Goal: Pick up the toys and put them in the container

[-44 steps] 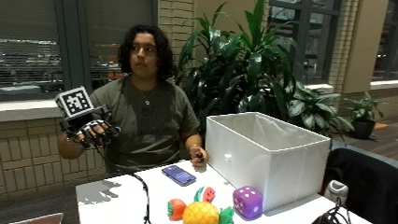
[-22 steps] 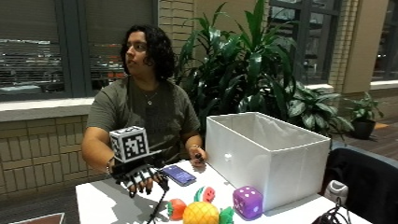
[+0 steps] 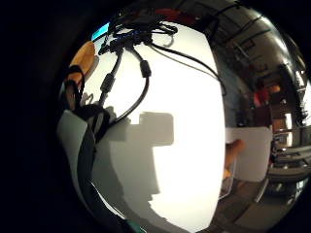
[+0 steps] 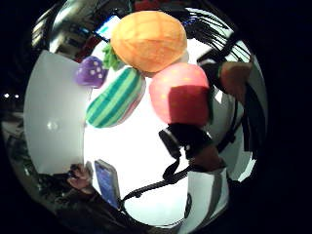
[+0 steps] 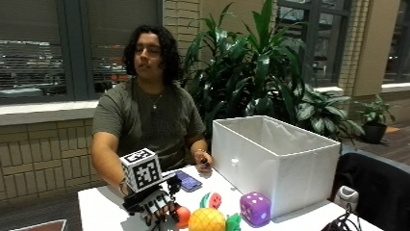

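The toys lie together on the white table (image 5: 102, 207), at its near edge and just in front of the white container (image 5: 282, 163): a red-orange toy (image 5: 184, 215), a pineapple toy (image 5: 207, 220) with green leaves, a watermelon slice toy (image 5: 211, 199) and a purple dice toy (image 5: 255, 208), which sits against the front wall of the container. The gloved right hand (image 5: 154, 204) is low over the table, just beside the red-orange toy, with its fingers spread and pointing down. In the thumb side palm view this toy fills a large part of the picture and one fingertip (image 4: 233, 78) lies at its edge, touching it or nearly so; I cannot tell if the fingers already grasp it, they look open around it and not clenched. The same view shows the pineapple toy, the striped watermelon slice toy and the purple dice toy close behind. A phone (image 5: 187, 180) lies on the table between the two hands. The bare left hand (image 5: 204, 163) rests near the corner of the container.
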Available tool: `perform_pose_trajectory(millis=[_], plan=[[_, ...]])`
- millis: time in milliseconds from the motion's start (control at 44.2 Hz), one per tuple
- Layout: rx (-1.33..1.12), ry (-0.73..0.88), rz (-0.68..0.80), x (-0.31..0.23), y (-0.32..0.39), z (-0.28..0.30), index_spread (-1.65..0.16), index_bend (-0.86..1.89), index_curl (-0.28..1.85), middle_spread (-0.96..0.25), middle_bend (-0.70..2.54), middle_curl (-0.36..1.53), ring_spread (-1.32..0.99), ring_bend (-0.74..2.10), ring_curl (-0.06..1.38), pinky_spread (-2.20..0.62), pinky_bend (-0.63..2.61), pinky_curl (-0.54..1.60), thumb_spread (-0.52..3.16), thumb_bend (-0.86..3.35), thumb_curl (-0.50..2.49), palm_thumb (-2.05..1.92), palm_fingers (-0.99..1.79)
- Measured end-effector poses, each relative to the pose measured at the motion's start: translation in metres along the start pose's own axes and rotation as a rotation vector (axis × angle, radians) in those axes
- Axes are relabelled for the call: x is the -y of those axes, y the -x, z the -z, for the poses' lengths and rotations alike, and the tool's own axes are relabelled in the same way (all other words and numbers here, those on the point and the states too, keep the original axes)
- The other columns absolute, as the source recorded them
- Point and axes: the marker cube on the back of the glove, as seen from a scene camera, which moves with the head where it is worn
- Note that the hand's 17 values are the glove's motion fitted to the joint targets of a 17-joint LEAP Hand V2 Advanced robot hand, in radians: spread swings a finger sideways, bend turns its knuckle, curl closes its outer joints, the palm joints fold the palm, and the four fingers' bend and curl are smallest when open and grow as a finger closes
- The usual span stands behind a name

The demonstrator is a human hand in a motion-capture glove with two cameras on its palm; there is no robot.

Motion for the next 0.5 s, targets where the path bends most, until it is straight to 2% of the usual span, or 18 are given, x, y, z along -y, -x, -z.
perform_pose_trajectory(millis=[68, 158, 272, 362, 498], plan=[[0.082, -0.035, -0.008, -0.005, -0.001, 0.005, -0.40, 0.41, 0.14, -0.52, 1.57, 0.91, -0.65, 1.73, 0.86, -0.57, 1.44, 0.81, 1.22, 0.05, 0.30, 0.24, 0.81], [0.132, -0.159, 0.033, -0.014, -0.005, 0.036, -0.37, 0.55, 0.20, -0.53, 1.64, 0.97, -0.66, 1.71, 0.89, -0.57, 1.43, 0.84, 1.28, 0.09, 0.31, 0.32, 0.85], [0.147, -0.289, 0.132, -0.041, -0.002, 0.118, -0.35, 0.65, 0.26, -0.53, 1.67, 1.03, -0.67, 1.71, 0.93, -0.59, 1.45, 0.88, 1.34, 0.12, 0.31, 0.38, 0.83], [0.166, -0.403, 0.182, -0.080, 0.032, 0.189, -0.34, 0.70, 0.29, -0.52, 1.69, 1.07, -0.67, 1.71, 0.95, -0.60, 1.47, 0.91, 1.36, 0.12, 0.31, 0.39, 0.81], [0.171, -0.543, 0.419, -0.112, 0.112, 0.281, -0.32, 0.74, 0.32, -0.51, 1.71, 1.11, -0.67, 1.73, 0.98, -0.61, 1.49, 0.96, 1.37, 0.12, 0.30, 0.42, 0.80]])
